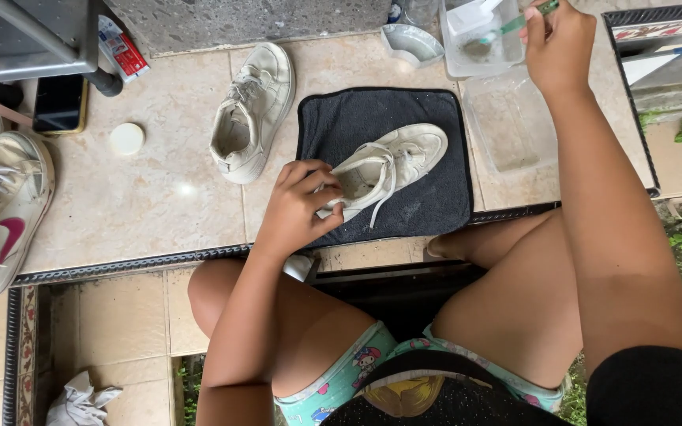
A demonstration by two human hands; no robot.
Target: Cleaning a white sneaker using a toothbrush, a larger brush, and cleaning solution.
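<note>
White sneaker (392, 162), dirty and loosely laced, lies on its side on a dark grey towel (436, 197) spread over the beige tiled ledge (159, 197) in front of your knees. Its toe points up and to the right, and its opening faces your left hand.

Packages and labels first. At the top left, a red and white tube-shaped package (120, 51) lies tilted beside a grey metal frame. Below it sits a black phone (61, 102) with a gold edge, and just to the right a small round cream lid (127, 139) rests flat on the tile. At the top right stand two clear plastic tubs: the farther tub (467, 59) holds cloudy liquid, while the nearer tub (515, 122) sits beside the towel's right edge.

Your left hand (301, 205) is curled closed around the sneaker's heel collar, fingers pinching the rim and a lace end. Your right hand (558, 43) is raised over the farther tub, fingers pressed together around a green-handled brush (515, 24) whose head dips into the liquid.

A second white sneaker (250, 110) stands upright on the tile, left of the towel and apart from it. At the far left edge, a white high-top shoe (1, 213) with a pink curved mark lies partly out of view.
</note>
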